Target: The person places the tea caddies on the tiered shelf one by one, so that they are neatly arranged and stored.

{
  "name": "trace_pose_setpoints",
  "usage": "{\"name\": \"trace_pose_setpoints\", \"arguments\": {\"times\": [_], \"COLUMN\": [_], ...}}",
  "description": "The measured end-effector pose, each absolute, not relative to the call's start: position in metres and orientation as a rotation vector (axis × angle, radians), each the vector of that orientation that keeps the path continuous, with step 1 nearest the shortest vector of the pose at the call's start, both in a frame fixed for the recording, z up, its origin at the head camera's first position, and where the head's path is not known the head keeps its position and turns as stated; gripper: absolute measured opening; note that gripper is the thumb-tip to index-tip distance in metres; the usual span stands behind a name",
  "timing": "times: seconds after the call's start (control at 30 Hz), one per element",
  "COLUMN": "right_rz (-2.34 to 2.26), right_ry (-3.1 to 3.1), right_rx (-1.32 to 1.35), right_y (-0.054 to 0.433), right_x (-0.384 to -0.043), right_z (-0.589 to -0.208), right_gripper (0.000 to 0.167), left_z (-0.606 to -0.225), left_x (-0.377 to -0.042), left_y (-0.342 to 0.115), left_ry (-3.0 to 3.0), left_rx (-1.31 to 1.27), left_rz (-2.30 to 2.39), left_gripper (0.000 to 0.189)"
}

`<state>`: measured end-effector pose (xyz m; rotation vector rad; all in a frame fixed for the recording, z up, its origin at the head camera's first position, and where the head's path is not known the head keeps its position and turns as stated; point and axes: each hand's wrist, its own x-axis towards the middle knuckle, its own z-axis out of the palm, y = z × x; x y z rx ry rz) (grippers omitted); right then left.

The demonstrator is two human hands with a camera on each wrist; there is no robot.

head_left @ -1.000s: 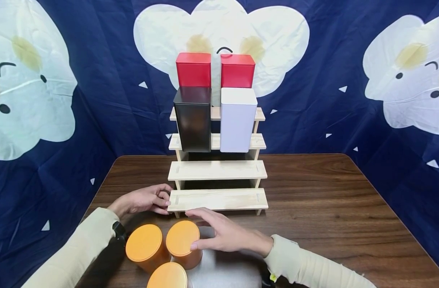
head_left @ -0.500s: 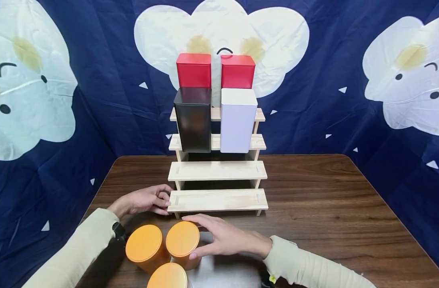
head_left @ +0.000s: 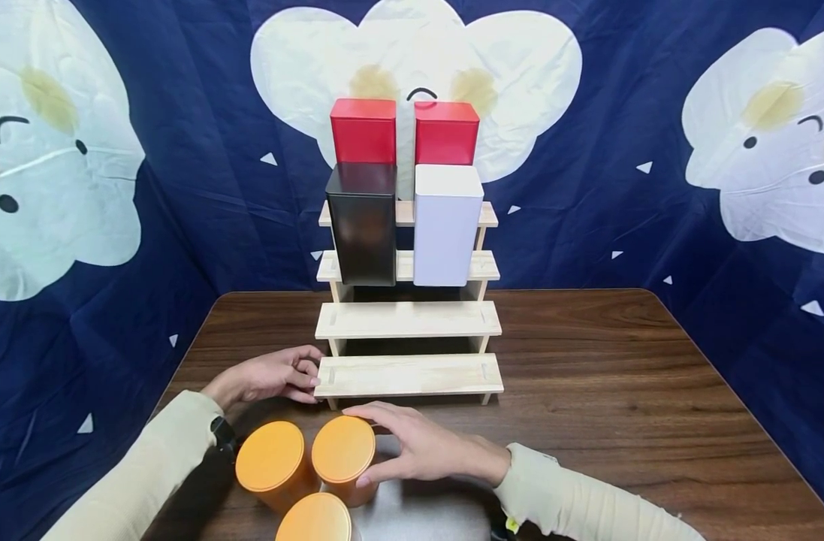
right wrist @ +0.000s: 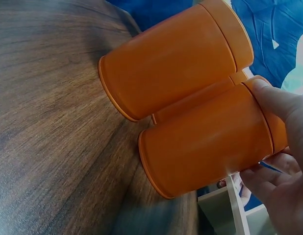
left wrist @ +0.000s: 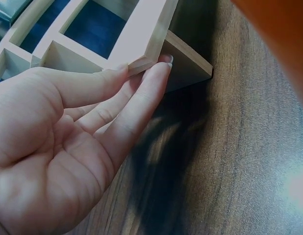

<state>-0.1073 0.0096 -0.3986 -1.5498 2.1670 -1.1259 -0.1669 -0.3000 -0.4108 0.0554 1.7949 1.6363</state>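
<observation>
A tiered wooden display stand [head_left: 408, 376] stands mid-table. My left hand [head_left: 276, 376] pinches the left end of its lowest shelf; the left wrist view shows the thumb above the shelf board [left wrist: 141, 36] and fingertips beneath it. With my right hand [head_left: 428, 447] I hold an orange round canister [head_left: 342, 449] near its lid, thumb on one side and fingers on the other. In the right wrist view this canister [right wrist: 205, 142] has its base at the tabletop. Two similar orange canisters, one at left [head_left: 270, 456] and one nearer [head_left: 315, 521], stand close beside it.
Two red tins [head_left: 364, 134] are on the stand's top shelf. Below them stand a black tin [head_left: 363, 233] and a white tin [head_left: 447, 233]. The brown wooden table [head_left: 587, 391] extends to both sides. A dark blue cloth [head_left: 209, 150] hangs behind.
Over the last second my right hand's fingers and thumb have moved slightly left and closed around the canister's lid. My left hand stays at the shelf end.
</observation>
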Motion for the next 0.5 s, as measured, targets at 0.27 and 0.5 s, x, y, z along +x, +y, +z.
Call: {"name": "trace_pose_setpoints", "arguments": {"times": [0.27, 0.5], "right_rz": [-1.14, -1.193], "right_ry": [2.208, 2.228], "right_rx": [-1.596, -1.602], "right_y": [0.012, 0.014], "right_x": [-0.108, -0.113], "right_z": [-0.399, -0.389], "right_gripper": [0.075, 0.076], "left_z": [-0.41, -0.41], "left_x": [-0.167, -0.168], "left_y": [-0.299, -0.297], "left_ry": [1.794, 1.802], "left_rx": [0.046, 0.036], "left_rz": [1.634, 1.626], "left_gripper": [0.049, 0.05]}}
